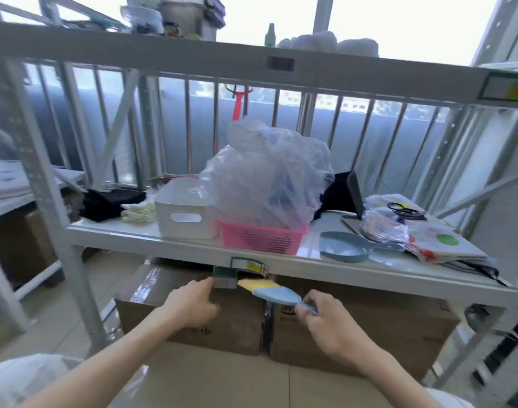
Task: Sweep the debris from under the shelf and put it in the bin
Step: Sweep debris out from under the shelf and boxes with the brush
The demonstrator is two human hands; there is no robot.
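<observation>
My right hand (325,322) pinches the handle of a small blue hand brush (276,295) with yellow bristles, held just below the front edge of the white shelf board (128,235). At the same edge my left hand (193,301) grips a small green and grey rectangular thing (224,278). A blue dustpan (347,248) lies on the shelf board to the right. Two cardboard boxes (198,322) (375,322) fill the space under the shelf and hide the floor there. No debris and no bin show.
On the shelf stand a white container (184,214), a pink basket (260,238) under a clear plastic bag (269,178), black cloth, and papers at the right. Metal shelf posts stand at left and right. Tiled floor lies in front of the boxes.
</observation>
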